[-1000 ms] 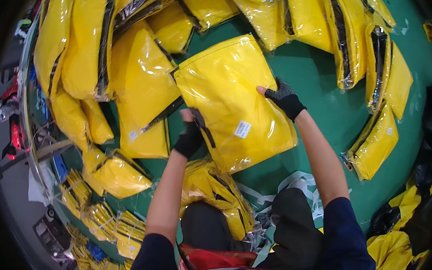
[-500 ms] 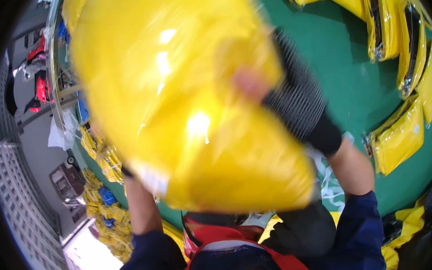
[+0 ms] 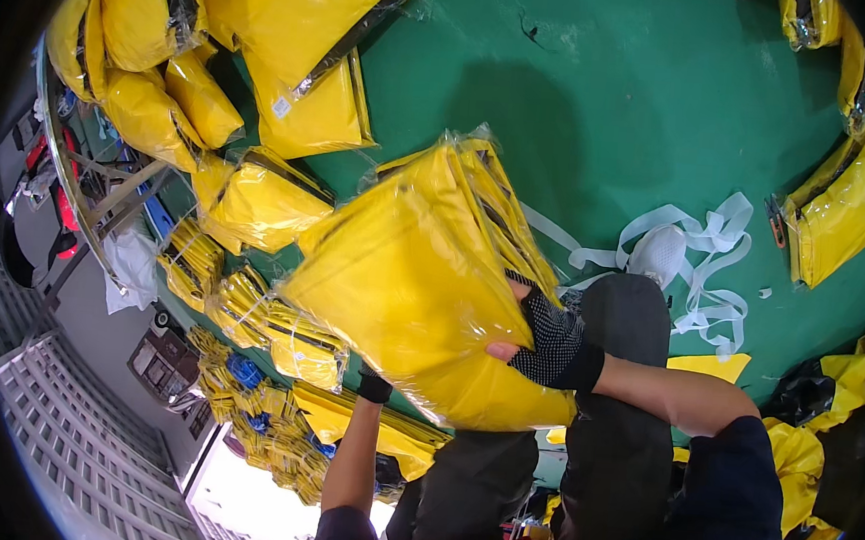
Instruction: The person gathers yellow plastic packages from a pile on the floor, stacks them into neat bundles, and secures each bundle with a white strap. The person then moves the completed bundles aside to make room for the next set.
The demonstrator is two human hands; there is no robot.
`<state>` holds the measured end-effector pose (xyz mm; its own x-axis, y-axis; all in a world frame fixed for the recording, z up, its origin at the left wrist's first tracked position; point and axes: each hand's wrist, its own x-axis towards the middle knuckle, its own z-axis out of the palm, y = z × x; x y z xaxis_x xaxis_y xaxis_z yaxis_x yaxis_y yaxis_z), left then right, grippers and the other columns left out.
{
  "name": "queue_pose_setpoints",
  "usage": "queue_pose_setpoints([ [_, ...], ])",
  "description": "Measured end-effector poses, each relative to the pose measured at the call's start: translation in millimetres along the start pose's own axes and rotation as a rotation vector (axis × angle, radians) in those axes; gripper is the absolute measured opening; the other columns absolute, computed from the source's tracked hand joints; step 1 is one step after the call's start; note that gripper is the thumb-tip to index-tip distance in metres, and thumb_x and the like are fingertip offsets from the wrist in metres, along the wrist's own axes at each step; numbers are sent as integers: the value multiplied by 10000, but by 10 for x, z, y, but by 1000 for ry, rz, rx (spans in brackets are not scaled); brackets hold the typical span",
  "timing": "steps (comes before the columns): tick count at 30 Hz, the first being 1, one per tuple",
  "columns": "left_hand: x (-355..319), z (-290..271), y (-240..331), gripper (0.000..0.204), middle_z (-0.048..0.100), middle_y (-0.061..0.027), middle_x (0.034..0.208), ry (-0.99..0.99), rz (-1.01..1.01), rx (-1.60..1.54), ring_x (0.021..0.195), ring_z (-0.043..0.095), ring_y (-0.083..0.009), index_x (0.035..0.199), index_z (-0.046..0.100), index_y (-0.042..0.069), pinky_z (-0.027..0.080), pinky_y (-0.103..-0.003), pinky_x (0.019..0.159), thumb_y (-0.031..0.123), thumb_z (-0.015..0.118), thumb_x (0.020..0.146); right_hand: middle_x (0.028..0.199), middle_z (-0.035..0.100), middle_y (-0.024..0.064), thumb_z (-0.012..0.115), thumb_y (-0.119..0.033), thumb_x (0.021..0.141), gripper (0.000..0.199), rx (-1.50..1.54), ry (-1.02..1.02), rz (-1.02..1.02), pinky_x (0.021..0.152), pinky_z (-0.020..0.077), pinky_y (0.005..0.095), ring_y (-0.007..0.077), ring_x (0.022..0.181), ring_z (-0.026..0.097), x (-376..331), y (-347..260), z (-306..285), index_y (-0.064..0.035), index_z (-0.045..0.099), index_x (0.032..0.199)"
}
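A folded yellow item in clear plastic wrap, a flat yellow package (image 3: 416, 289), is held up in front of me above my knees. My right hand (image 3: 555, 344), in a dark dotted glove with bare fingertips, grips its right side, the thumb on the front face and the other fingers partly behind its edge. At the package's lower left edge, the gloved wrist of my left hand (image 3: 375, 384) shows; its fingers are hidden behind the package. Dark folded layers run along the package's upper right edge.
Several similar yellow packages (image 3: 295, 20) lie at the upper left, more packages (image 3: 840, 213) at the far right. White straps with a cup-shaped piece (image 3: 659, 254) lie on the green surface (image 3: 604, 111). A metal rail (image 3: 59, 159) curves along the left. Yellow bundles (image 3: 261, 429) are piled at the lower left.
The package has come down and lower, away from my view, and now looks smaller and tilted. My right hand has moved down with it. More packages at the upper left now show.
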<state>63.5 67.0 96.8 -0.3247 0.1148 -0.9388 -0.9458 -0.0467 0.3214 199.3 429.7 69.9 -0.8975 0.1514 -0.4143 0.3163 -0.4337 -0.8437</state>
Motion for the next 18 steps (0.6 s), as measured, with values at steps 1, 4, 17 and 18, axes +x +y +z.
queue_pose_setpoints([
  [1, 20, 35, 24, 552, 447, -153, 1262, -11, 20, -3, 1121, 454, -296, 1279, 351, -11, 392, -381, 937, 282, 560, 861, 1264, 413, 220, 639, -294, 799, 657, -39, 7, -21, 1017, 283, 393, 335, 1196, 390, -32, 23, 39, -5, 338, 1306],
  [4, -59, 179, 156, 613, 414, -188, 1287, 168, 154, 375, 1155, 418, -329, 1318, 293, -21, 334, -381, 981, 244, 570, 841, 1272, 397, 222, 642, -309, 794, 679, -116, -7, -26, 1023, 274, 395, 347, 1214, 368, 3, 54, 48, -1, 325, 1310],
  [17, 492, 2841, 1137, 495, 595, -198, 981, -161, 1053, 1886, 904, 567, -370, 1064, 556, 5, 457, -416, 782, 394, 596, 760, 1263, 417, 272, 475, -560, 813, 837, -779, -232, 290, 867, 411, 463, 410, 1073, 490, 190, -17, 123, 59, 249, 1328],
  [18, 566, 2749, 1107, 489, 577, -213, 941, -175, 1102, 1886, 884, 540, -382, 1049, 546, -18, 438, -421, 794, 370, 591, 755, 1245, 434, 273, 472, -574, 808, 851, -805, -184, 220, 845, 421, 468, 408, 1046, 508, 182, 80, 157, 60, 247, 1329],
])
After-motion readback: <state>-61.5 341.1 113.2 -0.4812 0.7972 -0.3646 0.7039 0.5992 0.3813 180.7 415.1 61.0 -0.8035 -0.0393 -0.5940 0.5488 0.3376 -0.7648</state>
